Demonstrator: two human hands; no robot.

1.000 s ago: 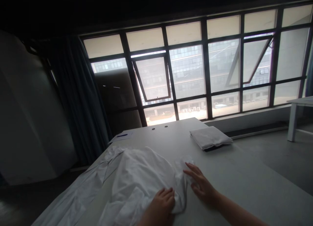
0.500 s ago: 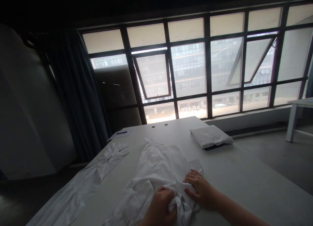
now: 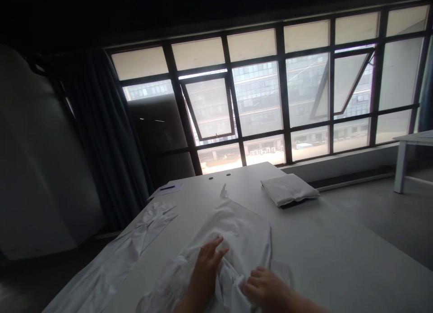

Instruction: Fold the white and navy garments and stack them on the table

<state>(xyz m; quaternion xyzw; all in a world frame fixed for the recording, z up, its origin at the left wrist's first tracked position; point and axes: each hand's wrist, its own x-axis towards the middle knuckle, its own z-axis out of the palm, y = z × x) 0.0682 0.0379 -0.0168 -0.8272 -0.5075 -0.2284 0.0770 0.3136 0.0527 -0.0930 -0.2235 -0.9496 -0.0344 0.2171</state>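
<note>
Well, nearest the camera, the left hand (image 3: 204,270) sits on a bunched white cloth (image 3: 241,234), its fingers (image 3: 214,249) spread open, and the right hand (image 3: 264,288) lies on the folds lower down, fingers slightly curled; whether they are gripping the fabric is hard to tell. The cloth lies crumpled in the middle of the pale surface (image 3: 321,259), with a pointed corner (image 3: 223,191) reaching away from the hands. It looks thin, light and soft, so it would likely slump and shift, and the bunched folds or an edge seem the easiest places to take hold. Beside it on the left lies a long, creased white fabric (image 3: 126,245). Farther off are a folded white cloth (image 3: 289,189) and a sheet of paper (image 3: 167,190) with a blue pen (image 3: 167,188). Beyond them stands a wide window (image 3: 257,96).
</note>
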